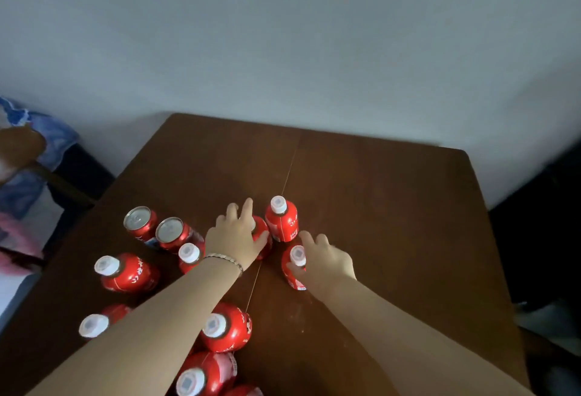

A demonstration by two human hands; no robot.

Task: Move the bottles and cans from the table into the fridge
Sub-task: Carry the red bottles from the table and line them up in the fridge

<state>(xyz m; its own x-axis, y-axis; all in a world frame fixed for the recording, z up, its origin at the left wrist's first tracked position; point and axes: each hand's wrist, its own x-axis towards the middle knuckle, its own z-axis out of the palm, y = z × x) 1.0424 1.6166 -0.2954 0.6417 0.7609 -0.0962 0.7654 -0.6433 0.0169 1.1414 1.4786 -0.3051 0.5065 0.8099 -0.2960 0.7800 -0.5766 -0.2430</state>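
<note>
Nearest lens: red plastic bottle with white cap [201, 376], upright on dark brown wooden table [393, 222]. Left hand [234, 238] lies over half-hidden red bottle [263, 237], thumb on its side, fingers reaching past the top; gripped or not, cannot tell. Right hand [327, 265] pinches white-capped red bottle [294, 270] at the neck, thumb curled round. Both bottles upright, axis vertical, right under the hands, so lift probably goes straight up. Red cans with silver tops [171, 233] stand further left. Fridge not in view.

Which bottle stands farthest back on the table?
The free-standing red bottle, held by neither hand; the left hand grips a nearer bottle, and the right hand another bottle.
</note>
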